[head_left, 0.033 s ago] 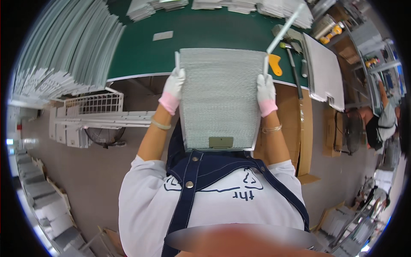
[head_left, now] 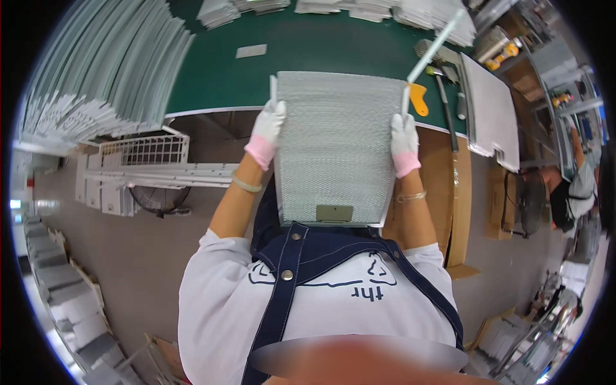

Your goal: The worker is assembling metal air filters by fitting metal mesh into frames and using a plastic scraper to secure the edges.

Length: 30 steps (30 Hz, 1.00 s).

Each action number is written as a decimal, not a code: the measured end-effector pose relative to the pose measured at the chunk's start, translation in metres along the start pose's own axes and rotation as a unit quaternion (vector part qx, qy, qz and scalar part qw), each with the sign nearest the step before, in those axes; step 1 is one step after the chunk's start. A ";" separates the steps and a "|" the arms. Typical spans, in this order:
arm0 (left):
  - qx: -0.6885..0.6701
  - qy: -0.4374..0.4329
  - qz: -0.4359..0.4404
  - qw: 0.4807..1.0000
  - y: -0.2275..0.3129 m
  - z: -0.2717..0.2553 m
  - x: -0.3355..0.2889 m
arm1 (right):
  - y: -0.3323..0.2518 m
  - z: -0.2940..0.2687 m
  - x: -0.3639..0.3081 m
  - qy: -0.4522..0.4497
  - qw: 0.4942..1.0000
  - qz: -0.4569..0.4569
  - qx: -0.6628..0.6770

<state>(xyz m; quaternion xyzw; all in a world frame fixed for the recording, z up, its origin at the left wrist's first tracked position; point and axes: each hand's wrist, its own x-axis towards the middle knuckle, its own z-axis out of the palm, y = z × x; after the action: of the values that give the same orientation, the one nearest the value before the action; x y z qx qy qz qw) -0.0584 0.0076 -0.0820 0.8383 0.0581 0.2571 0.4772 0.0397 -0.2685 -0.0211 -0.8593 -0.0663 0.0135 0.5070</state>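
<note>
A silver mesh filter panel (head_left: 340, 147) is held upright in front of my body, its lower edge against my apron. A small grey plate (head_left: 334, 213) shows near that edge. Pale thin frame strips run along the panel's two sides. From the top right corner one pale strip (head_left: 436, 51) slants outward, away from the mesh. My left hand (head_left: 269, 124), in a white glove with a pink cuff, is closed on the left side strip. Gloved the same way, my right hand (head_left: 404, 136) grips the right side strip. The panel's back and some fingertips are hidden.
A green-topped table (head_left: 212, 83) lies beyond the panel. Tall stacked mesh panels (head_left: 112, 70) fill its left. At right are a yellow scraper (head_left: 418, 100), a hammer (head_left: 444, 106) and more stacked panels (head_left: 489, 109). A person (head_left: 581, 189) stands far right near a fan (head_left: 525, 202).
The whole view has shifted slightly, so most things appear a little further right. Both hands keep the same hold on the panel.
</note>
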 end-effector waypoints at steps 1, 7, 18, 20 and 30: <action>-0.057 -0.029 -0.102 0.993 0.033 -0.002 0.006 | 0.010 -0.002 0.001 0.006 1.000 -0.016 0.015; -0.315 -0.083 -0.155 0.933 0.046 -0.006 0.004 | 0.027 -0.005 0.001 -0.001 0.986 -0.023 0.162; -0.345 -0.088 -0.260 0.897 0.059 -0.006 0.012 | 0.023 -0.012 -0.001 -0.050 0.994 -0.009 0.099; -0.420 -0.062 -0.213 0.880 0.055 -0.002 0.013 | 0.024 -0.012 0.001 -0.055 0.995 0.000 0.086; -0.338 -0.097 -0.193 0.916 0.054 -0.008 0.015 | 0.032 -0.006 0.000 -0.037 0.989 0.013 0.142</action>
<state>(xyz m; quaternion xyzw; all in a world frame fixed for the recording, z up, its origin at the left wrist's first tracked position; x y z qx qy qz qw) -0.0576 -0.0100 -0.0287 0.6207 0.0817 0.0814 0.7755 0.0438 -0.2894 -0.0459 -0.7784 -0.0711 0.0610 0.6208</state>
